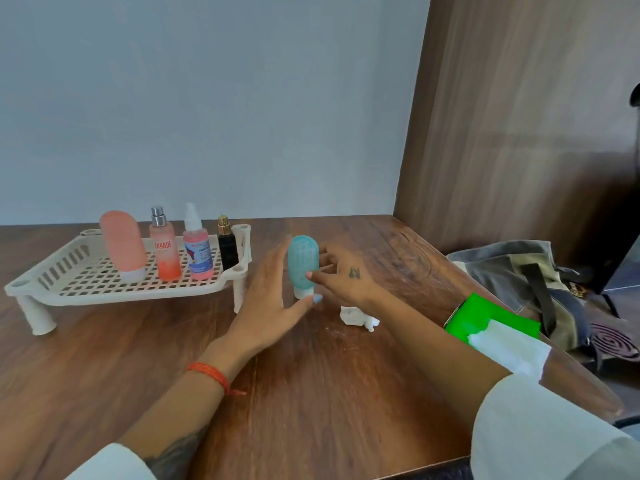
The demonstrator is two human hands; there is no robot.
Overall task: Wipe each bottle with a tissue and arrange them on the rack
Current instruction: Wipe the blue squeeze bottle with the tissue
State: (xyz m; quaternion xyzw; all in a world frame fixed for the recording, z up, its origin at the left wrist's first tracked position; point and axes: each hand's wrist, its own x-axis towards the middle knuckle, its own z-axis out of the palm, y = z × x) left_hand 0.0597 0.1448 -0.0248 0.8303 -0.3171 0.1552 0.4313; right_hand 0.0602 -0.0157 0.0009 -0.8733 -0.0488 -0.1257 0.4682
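Your sleeves sit closest, with both hands reaching to the teal bottle, which stands cap-down on the bench. Your left hand is spread open just left of that bottle, holding nothing. Your right hand is loosely open on the bottle's right, fingertips touching its side; whether it grips, you cannot tell. A crumpled tissue lies just right of the bottle's base. Further left of the bottle, the rack carries four bottles upright. A green tissue pack lies to the right.
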